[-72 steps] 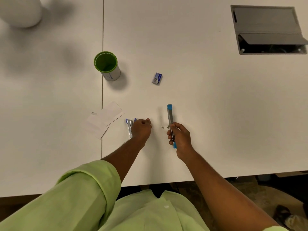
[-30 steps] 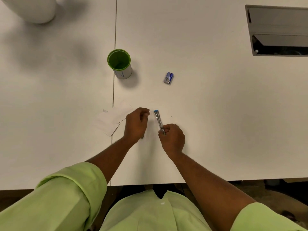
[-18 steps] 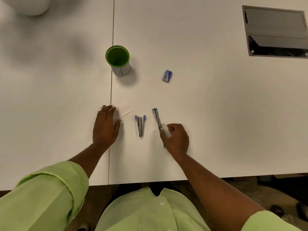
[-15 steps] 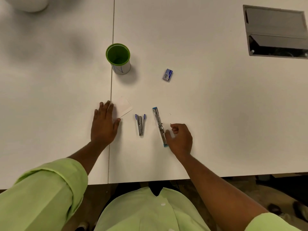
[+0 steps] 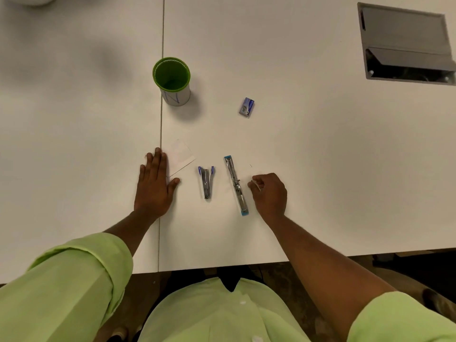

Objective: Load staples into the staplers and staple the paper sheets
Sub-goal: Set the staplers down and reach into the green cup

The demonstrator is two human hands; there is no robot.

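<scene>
My left hand [image 5: 154, 186] lies flat, fingers straight, on the white paper sheets [image 5: 181, 155] at the seam between two tabletops. A small stapler with blue tips [image 5: 206, 182] lies hinged open in a V to the right of that hand. A longer stapler with light-blue ends [image 5: 236, 185] lies unfolded flat beside it. My right hand [image 5: 269, 192] rests just right of the long stapler without touching it, fingers loosely curled, nothing visible in them. A small blue staple box [image 5: 246, 107] sits farther back.
A green cup with a white sleeve [image 5: 172, 81] stands behind the paper on the white table [image 5: 320, 156]. A grey cable hatch [image 5: 404, 43] is recessed at the back right. The table's near edge runs just in front of my arms.
My right hand has let go of the long stapler and drawn a little to the right. The left hand stays flat on the paper sheets.
</scene>
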